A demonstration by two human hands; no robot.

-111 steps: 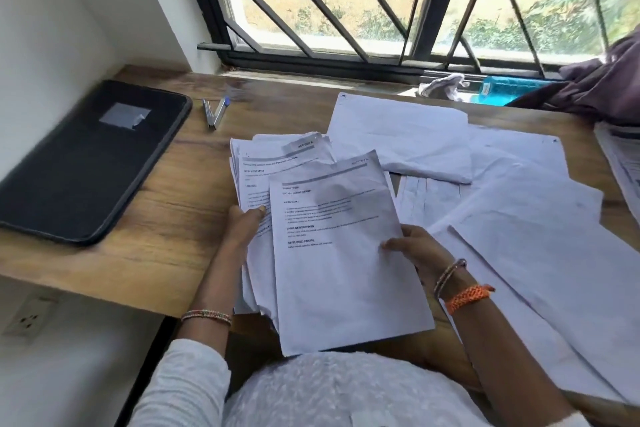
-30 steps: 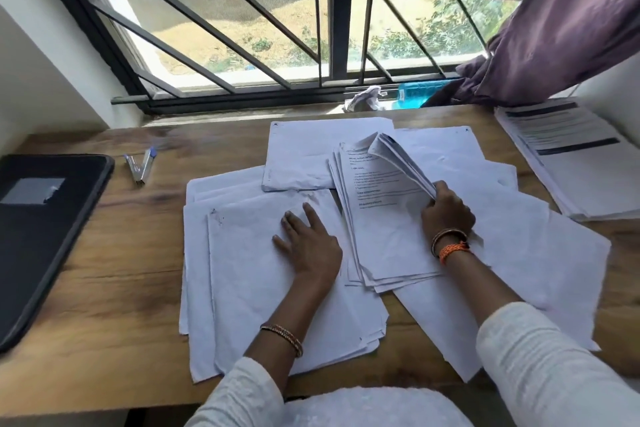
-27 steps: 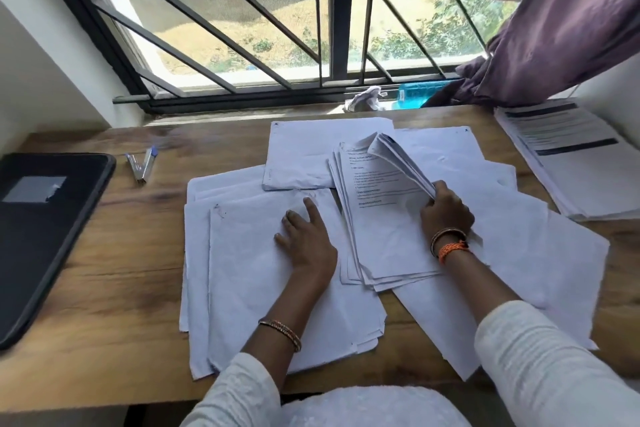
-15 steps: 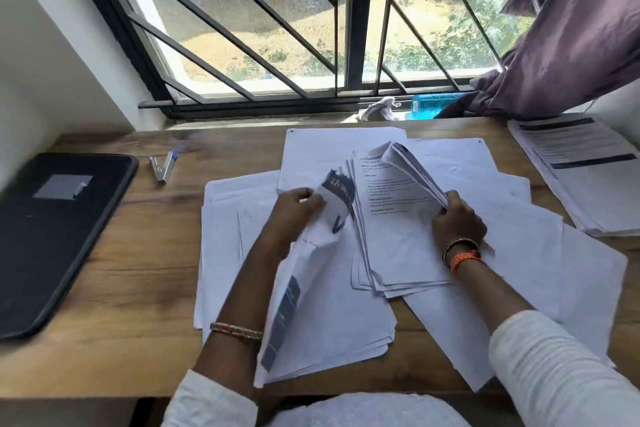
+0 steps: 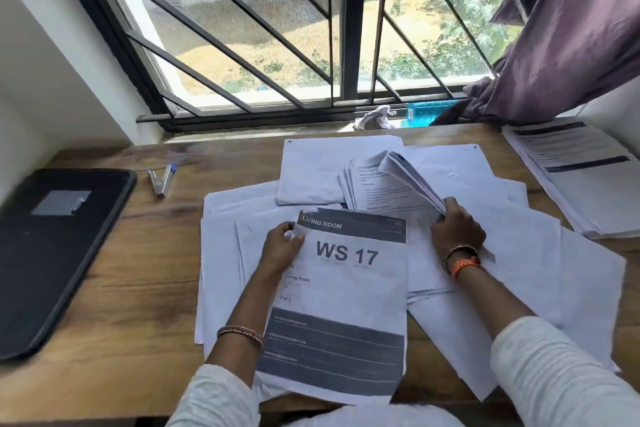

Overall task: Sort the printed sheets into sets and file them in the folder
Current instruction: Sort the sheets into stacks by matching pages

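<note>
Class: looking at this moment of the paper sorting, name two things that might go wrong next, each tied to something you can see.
1. The left hand pinches the WS 17 sheet by one top corner; it may crease or slip.
2. The right hand holds folded-back pages of the printed stack amid overlapping loose sheets; sets may get mixed.

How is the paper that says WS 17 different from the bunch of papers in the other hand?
The WS 17 sheet is one page, turned face up; the bent stack is many pages. The WS 17 sheet has big letters and dark bands; the bent stack shows only small lines of text beneath it. The left hand holds the sheet by its top corner; the right hand holds the stack's curled-up edge. Both are white printed paper.
</note>
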